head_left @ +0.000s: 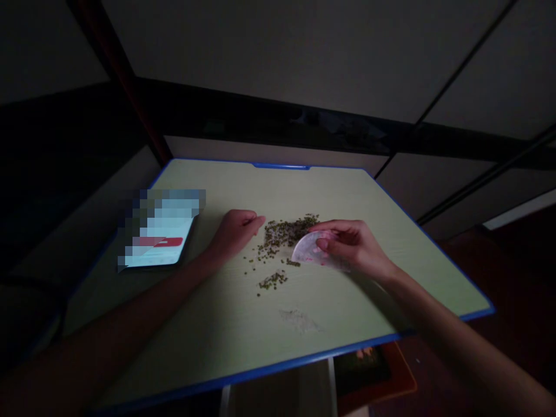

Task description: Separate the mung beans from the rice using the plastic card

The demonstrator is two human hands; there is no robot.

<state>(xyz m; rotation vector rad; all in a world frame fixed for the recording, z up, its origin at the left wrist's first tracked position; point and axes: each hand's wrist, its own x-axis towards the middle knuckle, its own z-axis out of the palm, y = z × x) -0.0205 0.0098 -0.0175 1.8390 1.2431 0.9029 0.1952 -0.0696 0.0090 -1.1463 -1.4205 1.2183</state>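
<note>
A loose pile of small green beans or seeds (282, 234) lies in the middle of the table, with a smaller cluster nearer me. In my right hand (358, 246) is a see-through half-round plastic protractor (310, 249) with pink marks, pinched between thumb and fingers. Its curved edge faces left, tilted over the right side of the pile. My left hand (237, 231) is closed in a fist just left of the pile. Its curled fingers hide whatever may be inside.
A lit phone or tablet (160, 255) lies at the left of the pale green, blue-edged table (208, 347). A greyish smudge (299, 320) marks the tabletop near the front. Below the front edge is an open compartment (280, 391). Panels rise behind the table.
</note>
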